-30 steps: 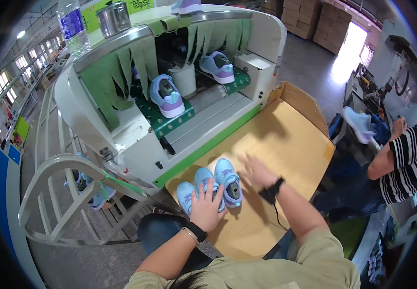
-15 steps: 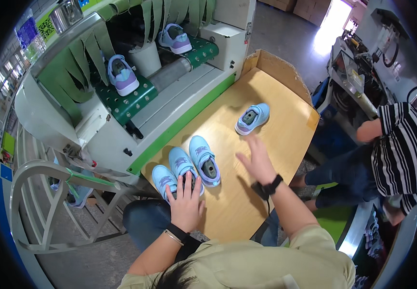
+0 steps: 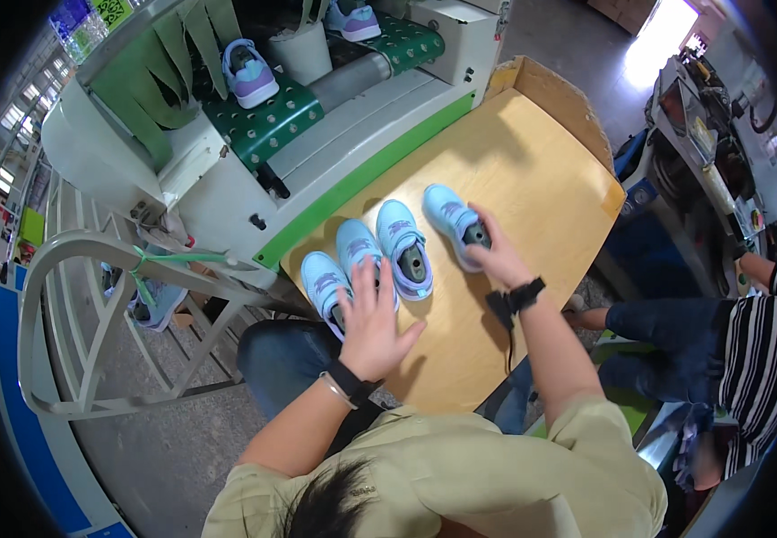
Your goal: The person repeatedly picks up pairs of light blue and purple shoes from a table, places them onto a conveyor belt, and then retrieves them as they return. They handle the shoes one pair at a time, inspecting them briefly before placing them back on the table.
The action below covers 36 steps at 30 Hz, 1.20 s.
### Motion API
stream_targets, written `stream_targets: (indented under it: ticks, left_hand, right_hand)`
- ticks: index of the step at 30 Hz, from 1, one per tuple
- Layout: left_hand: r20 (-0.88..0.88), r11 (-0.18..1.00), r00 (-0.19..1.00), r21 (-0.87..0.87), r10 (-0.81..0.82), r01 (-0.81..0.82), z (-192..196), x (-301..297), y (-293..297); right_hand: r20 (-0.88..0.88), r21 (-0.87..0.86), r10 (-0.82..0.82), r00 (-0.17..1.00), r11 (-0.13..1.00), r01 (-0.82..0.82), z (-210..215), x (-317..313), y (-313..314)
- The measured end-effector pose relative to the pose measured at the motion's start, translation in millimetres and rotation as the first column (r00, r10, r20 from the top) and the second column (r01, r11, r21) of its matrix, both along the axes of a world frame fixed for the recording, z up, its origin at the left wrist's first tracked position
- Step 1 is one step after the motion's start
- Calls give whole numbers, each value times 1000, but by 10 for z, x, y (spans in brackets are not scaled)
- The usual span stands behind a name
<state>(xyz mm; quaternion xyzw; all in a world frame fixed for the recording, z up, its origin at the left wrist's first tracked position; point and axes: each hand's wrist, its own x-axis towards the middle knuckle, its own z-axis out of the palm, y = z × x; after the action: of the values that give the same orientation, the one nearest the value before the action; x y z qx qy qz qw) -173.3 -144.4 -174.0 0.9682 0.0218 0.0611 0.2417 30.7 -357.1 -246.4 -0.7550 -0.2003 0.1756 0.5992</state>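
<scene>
Your left hand (image 3: 372,325) lies flat and open, fingers spread, over the heels of two light blue children's sneakers (image 3: 339,273) that sit side by side near the near-left corner of the tan wooden surface (image 3: 532,170). A third light blue sneaker (image 3: 403,247) stands just beside them. Your right hand (image 3: 496,255) is closed around the heel of a fourth light blue sneaker (image 3: 449,218), which rests on the surface just right of the row. Beyond the shoes the surface is bare up to its raised cardboard rim (image 3: 550,90) at the far right. Along the left edge runs the white and green conveyor machine (image 3: 352,152), with a purple sneaker (image 3: 249,76) on its green perforated belt. A seated person in a striped shirt (image 3: 756,332) is close at your right.
</scene>
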Motion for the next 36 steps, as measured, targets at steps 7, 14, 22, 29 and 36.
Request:
stream_targets:
  ticks: [7,14,22,29,36]
  left_hand:
    - [112,926,941,-245,320,-286,-640,886,-474]
    - [271,879,926,-463,261,-112,-812,751,-629]
    - [109,643,873,-721,475,-260,-585,907,-476]
    - [380,494,783,-863,493,107,1010,1213,289]
    - [596,794,525,-459,607,-397,1058,2014,1402]
  right_hand:
    - [-10,137,-188,982,973,188,-129,-584,135]
    - [108,91,-199,974,978,189,-266,-545,71]
    - [104,112,-184,977,979,172,-346,-533,113]
    - [88,106,-223,971,971,213,-228,-602,92]
    - [174,28,-188,967,982,186,-268,-568,135]
